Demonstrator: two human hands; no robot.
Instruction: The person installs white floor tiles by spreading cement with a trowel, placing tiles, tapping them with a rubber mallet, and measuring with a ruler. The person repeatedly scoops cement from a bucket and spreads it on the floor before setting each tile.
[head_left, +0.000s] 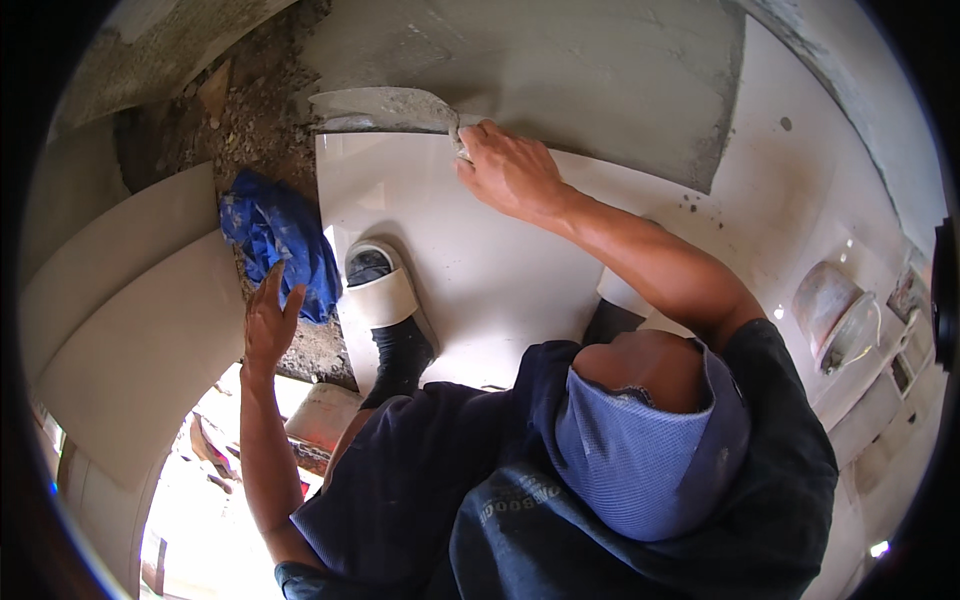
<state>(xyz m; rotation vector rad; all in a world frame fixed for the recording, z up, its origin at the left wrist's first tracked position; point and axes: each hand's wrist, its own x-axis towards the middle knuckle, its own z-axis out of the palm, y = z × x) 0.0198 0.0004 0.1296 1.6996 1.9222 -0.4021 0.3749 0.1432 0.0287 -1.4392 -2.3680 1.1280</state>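
My right hand (pixel 512 172) is closed round the handle of a trowel (pixel 385 108). The trowel's broad, mortar-smeared blade points left and lies along the lower left edge of a smooth grey mortar bed (pixel 590 75), beside the far edge of a glossy pale tile (pixel 490 235). Most of the handle is hidden by my fingers. On the left, my left hand (pixel 270 320) holds nothing, its thumb and fingers apart. Close to its fingertips is a crumpled blue plastic sheet or bag (pixel 285 235), spotted with pale marks.
My sandalled foot (pixel 385 290) stands on the tile. Large pale tiles (pixel 140 340) are at the left. Rough, gravelly dirt (pixel 260 125) borders the mortar. A stained bucket (pixel 825 300) is at the right. Walls curve round the far side.
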